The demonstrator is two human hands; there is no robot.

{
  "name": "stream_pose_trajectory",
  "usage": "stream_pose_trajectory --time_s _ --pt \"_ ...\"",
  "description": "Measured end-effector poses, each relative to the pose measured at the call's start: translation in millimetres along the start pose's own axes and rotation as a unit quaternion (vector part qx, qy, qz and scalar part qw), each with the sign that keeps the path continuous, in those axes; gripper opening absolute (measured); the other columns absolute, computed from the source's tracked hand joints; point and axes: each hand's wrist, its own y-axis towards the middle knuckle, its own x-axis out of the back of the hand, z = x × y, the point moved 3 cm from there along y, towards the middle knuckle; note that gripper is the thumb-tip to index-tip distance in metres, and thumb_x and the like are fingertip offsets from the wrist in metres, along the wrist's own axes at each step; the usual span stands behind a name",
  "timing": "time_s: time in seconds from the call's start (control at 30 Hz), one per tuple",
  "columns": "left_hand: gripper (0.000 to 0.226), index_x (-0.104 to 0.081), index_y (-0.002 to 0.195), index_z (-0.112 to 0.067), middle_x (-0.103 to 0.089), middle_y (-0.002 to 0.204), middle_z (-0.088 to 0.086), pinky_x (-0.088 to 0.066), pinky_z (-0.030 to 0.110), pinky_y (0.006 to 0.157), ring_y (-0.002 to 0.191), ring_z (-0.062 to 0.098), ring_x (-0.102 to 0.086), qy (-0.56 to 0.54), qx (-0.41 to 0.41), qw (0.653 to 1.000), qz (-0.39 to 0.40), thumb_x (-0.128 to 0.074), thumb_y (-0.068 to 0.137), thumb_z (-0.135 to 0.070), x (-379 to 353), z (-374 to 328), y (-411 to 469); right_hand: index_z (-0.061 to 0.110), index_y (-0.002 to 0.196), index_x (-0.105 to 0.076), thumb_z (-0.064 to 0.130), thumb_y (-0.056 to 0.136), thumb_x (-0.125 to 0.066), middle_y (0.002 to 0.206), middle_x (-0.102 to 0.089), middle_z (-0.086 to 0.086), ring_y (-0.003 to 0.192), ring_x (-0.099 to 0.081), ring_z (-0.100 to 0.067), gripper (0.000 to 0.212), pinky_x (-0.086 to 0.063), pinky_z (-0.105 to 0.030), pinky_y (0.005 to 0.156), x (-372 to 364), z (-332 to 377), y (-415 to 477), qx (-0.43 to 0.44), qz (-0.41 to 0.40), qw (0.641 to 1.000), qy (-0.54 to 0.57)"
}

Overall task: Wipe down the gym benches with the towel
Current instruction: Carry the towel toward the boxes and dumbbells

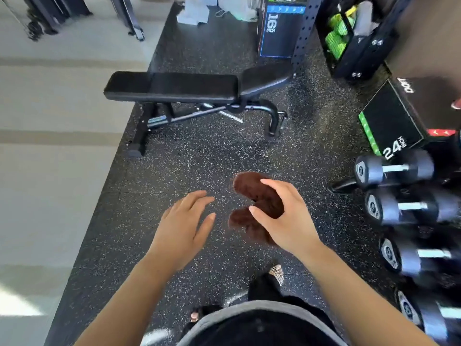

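Right hand (287, 218): grip closed round a bunched brown towel (254, 196), held in the air over the floor, fingers curled across its top.
Left hand (184, 226): grip open, fingers spread, holding nothing; just beside the towel, not touching it.
Bench (172, 87): black padded, well ahead of both hands, pad flat, far section tilted up.
Floor (199, 158): black speckled rubber mat.
Dumbbells (394, 168): racked at right.
Box (391, 121): marked 24, beyond the rack.

A bunched brown towel (257, 203) was held aloft; the black padded bench (174, 87) stood well apart beyond
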Motion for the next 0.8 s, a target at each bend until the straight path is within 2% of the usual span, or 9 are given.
stream_pose_trajectory --time_s 0.13,0.3,0.43,0.8 --pt "0.048 -0.044 0.135 -0.025 -0.036 0.145 -0.009 -0.036 0.043 0.106 0.128 0.014 -0.041 0.003 -0.022 1.0 0.006 -0.029 0.095 -0.045 -17.7 -54.9 52.2 0.038 0.128 -0.048 0.042 0.078 -0.069 0.131 -0.044 0.015 0.124 -0.041 -0.009 0.055 -0.031 -0.023 0.104 51.4 -39.6 20.7 -0.004 -0.006 1.0 -0.004" --pt "0.045 -0.044 0.136 -0.024 -0.036 0.146 -0.006 -0.034 0.039 0.107 0.129 0.014 -0.04 0.013 -0.102 0.994 0.022 -0.032 0.097 -0.042 -44.1 -142.3 124.9 0.031 0.129 -0.051 0.041 0.078 -0.07 0.13 -0.047 0.01 0.124 -0.043 -0.015 0.056 -0.034 -0.031 0.107 117.4 -91.0 32.1 -0.026 -0.059 0.998 -0.008" --pt "0.045 -0.043 0.136 -0.023 -0.036 0.145 -0.006 -0.035 0.041 0.106 0.129 0.014 -0.039 0.01 -0.154 0.987 0.035 -0.033 0.096 -0.042 -58.8 -203.3 165.3 0.031 0.128 -0.05 0.043 0.077 -0.069 0.129 -0.046 0.013 0.122 -0.044 -0.013 0.056 -0.037 -0.032 0.105 162.0 -124.5 34.1 -0.053 -0.097 0.994 -0.017" --pt "0.043 -0.046 0.135 -0.019 -0.04 0.143 -0.005 -0.035 0.033 0.104 0.128 0.013 -0.041 0.024 -0.209 0.976 0.054 -0.038 0.097 -0.038 -67.7 -249.9 253.3 0.03 0.127 -0.052 0.042 0.076 -0.07 0.129 -0.047 0.011 0.123 -0.044 -0.013 0.055 -0.037 -0.034 0.105 205.0 -172.5 82.0 -0.095 -0.149 0.984 0.017"
